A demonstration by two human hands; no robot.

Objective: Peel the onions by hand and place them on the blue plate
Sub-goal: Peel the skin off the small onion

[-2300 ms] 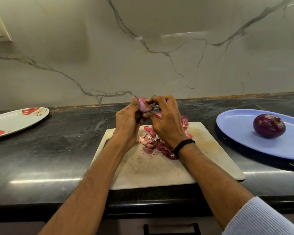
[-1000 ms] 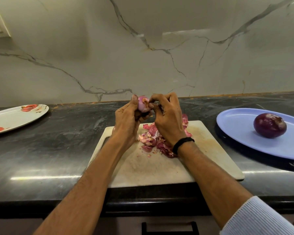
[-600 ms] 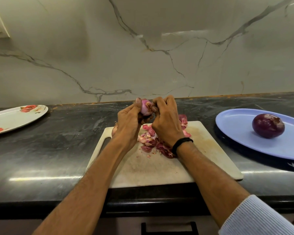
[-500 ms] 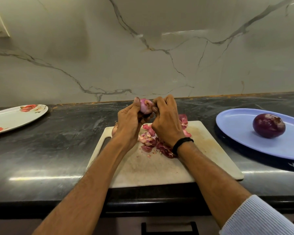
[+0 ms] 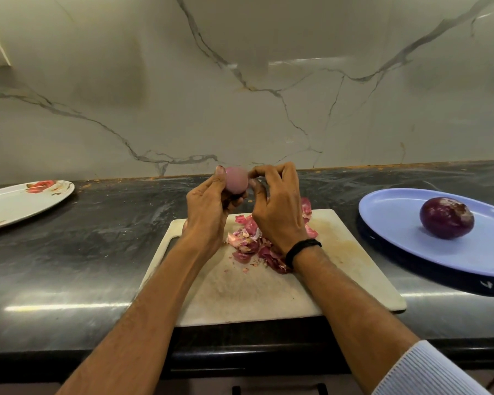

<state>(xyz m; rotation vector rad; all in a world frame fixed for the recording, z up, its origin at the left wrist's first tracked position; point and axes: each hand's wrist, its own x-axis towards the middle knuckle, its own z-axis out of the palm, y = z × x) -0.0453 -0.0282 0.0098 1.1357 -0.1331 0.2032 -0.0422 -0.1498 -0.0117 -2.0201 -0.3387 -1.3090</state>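
My left hand grips a small pale pink onion, lifted above the far edge of the white cutting board. My right hand sits just right of it, fingers curled, thumb and fingertips pinching at the onion's right side. A heap of pink and purple onion skins lies on the board below both hands. To the right, one dark purple peeled onion rests on the blue plate.
A white plate with red flowers sits at the far left of the dark stone counter. A marble wall rises close behind. The counter's front edge runs just below the board.
The onion has been turned in my left hand, so a smooth pale side now faces me. My right fingers have shifted slightly to its right side. The hands stay above the board.
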